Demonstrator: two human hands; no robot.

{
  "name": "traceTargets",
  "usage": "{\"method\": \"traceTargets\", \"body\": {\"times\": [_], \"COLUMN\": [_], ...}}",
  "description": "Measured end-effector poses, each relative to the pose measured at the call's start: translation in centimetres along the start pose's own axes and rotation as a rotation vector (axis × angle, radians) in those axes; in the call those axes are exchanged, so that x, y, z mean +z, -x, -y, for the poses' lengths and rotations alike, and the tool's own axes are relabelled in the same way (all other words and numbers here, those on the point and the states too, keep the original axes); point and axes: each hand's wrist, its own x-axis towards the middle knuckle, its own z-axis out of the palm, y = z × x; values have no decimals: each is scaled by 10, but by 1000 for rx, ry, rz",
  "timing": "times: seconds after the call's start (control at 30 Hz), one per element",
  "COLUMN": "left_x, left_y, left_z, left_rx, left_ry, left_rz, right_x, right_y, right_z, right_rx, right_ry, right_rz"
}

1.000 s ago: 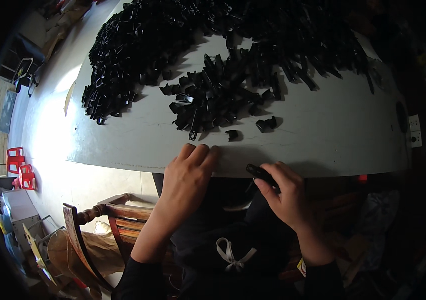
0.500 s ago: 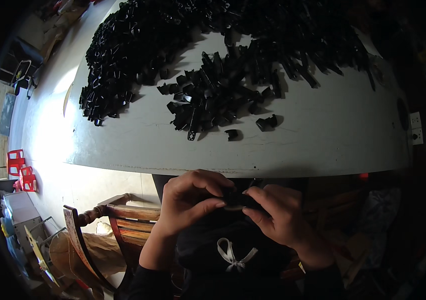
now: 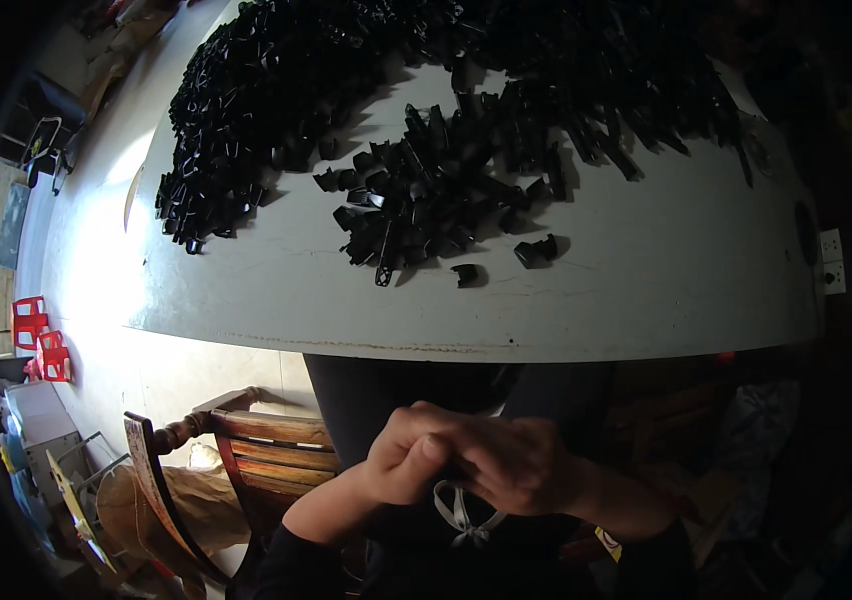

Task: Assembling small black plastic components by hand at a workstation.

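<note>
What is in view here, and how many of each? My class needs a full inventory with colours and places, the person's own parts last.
Black parts: too many to count, black, heaped over the table's middle and far side
Loose pieces: two or three, black, just in front of the heap
Table: 1, pale grey, centre
Red stools: 2, red, floor at left
Chair: 1, brown, lower left
Sack: 1, tan, by the chair
Sockets: 2 plates, white, far right
Clutter: uncounted, mixed, left edge
Bow: 1, whitish, at the waist
Sleeves: 2, dark, lower edge
Left hand: 1, bare, before the waist
Right hand: 1, bare, against the left; contents hidden
</note>
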Motion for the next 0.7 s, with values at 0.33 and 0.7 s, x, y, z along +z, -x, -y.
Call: {"method": "traceTargets", "body": {"times": [0.33,0.7], "left_x": [-33,-43], "left_y": [-34,-46], "left_z": [9,-7], "left_rx": [267,80], "left_ry": [-1026,-1466], "left_rz": [-304,-368], "right_x": [-39,-32], "right_y": [-42,-89], "right_z": [-48,-104], "right_rx": [320,278], "right_ry": [105,300], "right_rz": [-26,-274]}}
